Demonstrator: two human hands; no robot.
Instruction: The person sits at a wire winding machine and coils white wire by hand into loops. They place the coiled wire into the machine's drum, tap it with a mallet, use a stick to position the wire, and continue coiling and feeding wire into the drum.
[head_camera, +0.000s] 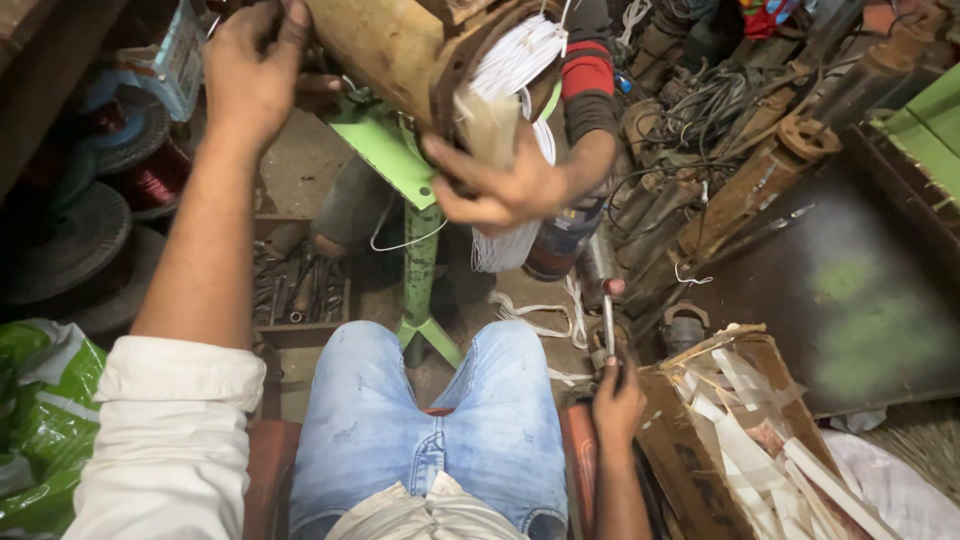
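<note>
Rusty motor housing (400, 50) sits on the green stand (395, 150), white insulation strips (515, 60) already poking out. The person's left hand (250, 70) rests open against it; right hand (618, 405) grips a screwdriver (607, 325) low by the cardboard box (690, 450). A co-worker's hand (500, 185) pinches a strip.

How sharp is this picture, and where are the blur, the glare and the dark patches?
Head view: the jeans are sharp; the left hand is slightly motion-soft, and the right hand is reasonably clear. The white strips are bright, nearly washed out. The corners fall into shadow, and straight edges bow outward as with a wide lens.
</note>
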